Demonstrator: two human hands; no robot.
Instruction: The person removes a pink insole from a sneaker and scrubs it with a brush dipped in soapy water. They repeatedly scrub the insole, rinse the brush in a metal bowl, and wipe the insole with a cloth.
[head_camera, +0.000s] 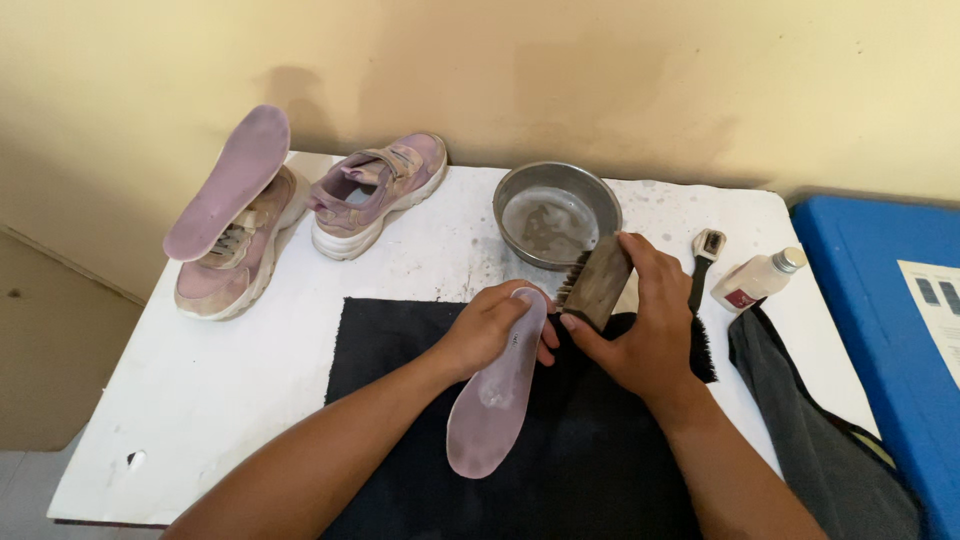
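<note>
Insole (497, 400) held by left hand (490, 330) — brush (597, 282) beside water-filled bowl (556, 213).

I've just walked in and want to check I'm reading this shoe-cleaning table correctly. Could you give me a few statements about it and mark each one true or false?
1. The right hand holds a scrubbing brush. True.
2. The left hand grips a shoe. False: it holds a pink insole down on the black towel.
3. The metal bowl stands beyond the hands, near the wall. True.
4. Both pink shoes are on the towel. False: the two pink sneakers stand on the white table, at its far left.
5. A second insole rests on the left sneaker. True.
</note>
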